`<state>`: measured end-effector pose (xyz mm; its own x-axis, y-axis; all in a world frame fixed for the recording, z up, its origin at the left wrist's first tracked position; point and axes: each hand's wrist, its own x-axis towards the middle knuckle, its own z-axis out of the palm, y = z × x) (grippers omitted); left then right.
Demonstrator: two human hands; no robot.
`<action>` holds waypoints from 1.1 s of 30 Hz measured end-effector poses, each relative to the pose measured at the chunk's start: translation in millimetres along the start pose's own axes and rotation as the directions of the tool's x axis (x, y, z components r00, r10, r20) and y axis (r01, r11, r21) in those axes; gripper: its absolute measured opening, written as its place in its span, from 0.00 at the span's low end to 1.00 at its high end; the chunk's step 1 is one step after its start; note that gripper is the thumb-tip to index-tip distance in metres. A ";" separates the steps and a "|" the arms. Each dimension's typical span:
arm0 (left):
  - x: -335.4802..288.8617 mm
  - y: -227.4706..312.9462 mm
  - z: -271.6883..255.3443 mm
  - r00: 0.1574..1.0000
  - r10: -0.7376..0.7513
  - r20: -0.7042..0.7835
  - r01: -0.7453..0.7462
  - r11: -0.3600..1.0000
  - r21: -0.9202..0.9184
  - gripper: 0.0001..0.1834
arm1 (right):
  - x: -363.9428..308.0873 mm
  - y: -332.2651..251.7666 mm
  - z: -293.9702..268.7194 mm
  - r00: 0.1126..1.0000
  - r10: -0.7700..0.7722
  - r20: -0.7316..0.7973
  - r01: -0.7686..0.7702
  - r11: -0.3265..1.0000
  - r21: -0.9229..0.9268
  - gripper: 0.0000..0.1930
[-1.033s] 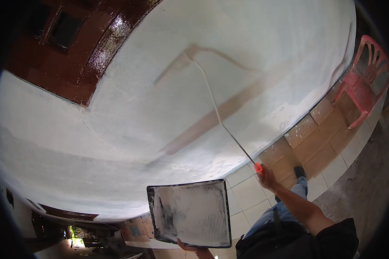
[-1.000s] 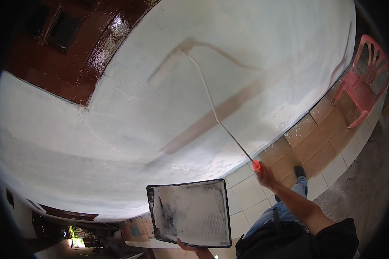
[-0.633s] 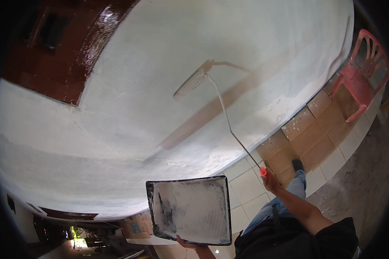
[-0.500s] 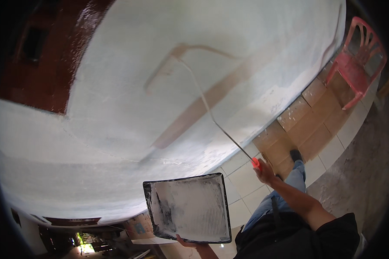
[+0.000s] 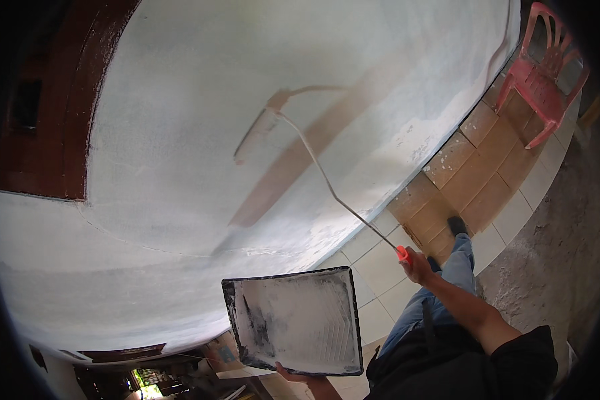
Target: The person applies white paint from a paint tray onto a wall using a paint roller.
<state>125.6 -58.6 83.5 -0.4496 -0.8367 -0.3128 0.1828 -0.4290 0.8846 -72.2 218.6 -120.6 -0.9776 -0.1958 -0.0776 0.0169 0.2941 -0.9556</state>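
My right hand point(image 5: 417, 265) is closed round the orange-red handle of a paint roller point(image 5: 267, 123). Its long bent metal rod reaches up and left to the pale sleeve, which is at the whitish wall point(image 5: 180, 133) with its shadow beside it; whether the sleeve touches cannot be made out. Low in the middle, my left hand point(image 5: 293, 375) grips the lower edge of a black paint tray point(image 5: 357, 320). White paint coats the tray's inside, with ridges showing at its right side. The fingers beneath the tray are hidden.
A dark red-brown wooden frame point(image 5: 73, 153) is set in the wall at the upper left. Flattened cardboard point(image 5: 477, 167) covers tiles point(image 5: 383, 293) along the wall's foot. A red plastic chair point(image 5: 537, 83) stands on the cardboard at the upper right. Rough grey floor point(image 5: 533, 227) lies beyond.
The roller sleeve has moved slightly down along the wall, its shadow now closer to it. My right hand has shifted a little right and down. The tray stays in my left hand.
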 end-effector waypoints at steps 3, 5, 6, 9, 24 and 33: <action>-1.5 -0.2 3.2 1.000 -0.009 0.008 0.009 1.000 -0.018 0.43 | 19.8 -27.1 -1.4 0.996 -0.088 -0.020 0.089 0.995 0.051 0.15; -8.9 2.0 17.2 1.000 -0.002 -0.009 0.003 0.999 0.049 0.43 | 40.5 -58.7 -6.4 0.995 -0.096 -0.006 0.097 0.993 0.071 0.15; -10.1 2.2 18.4 1.000 -0.002 -0.008 0.003 0.999 0.050 0.43 | 49.4 -73.8 -9.8 0.994 -0.107 0.010 0.106 0.990 0.092 0.16; -11.3 1.9 20.0 1.000 0.001 -0.002 0.000 0.999 0.053 0.44 | 67.5 -113.0 -23.0 0.984 -0.175 0.029 0.170 0.977 0.129 0.16; -12.5 1.2 21.6 0.999 -0.038 -0.002 0.039 0.999 0.029 0.44 | 28.3 -15.3 -10.3 0.986 -0.140 -0.089 0.143 0.989 0.028 0.15; -18.2 1.3 30.5 1.000 0.001 -0.013 0.000 0.998 0.065 0.43 | 54.7 -62.4 -15.3 0.993 -0.111 -0.046 0.115 0.988 0.102 0.16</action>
<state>107.4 -33.5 100.9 -0.4383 -0.8412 -0.3167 0.1251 -0.4060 0.9053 -130.0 203.8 -60.9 -0.9819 -0.1844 0.0423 -0.0746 0.1722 -0.9822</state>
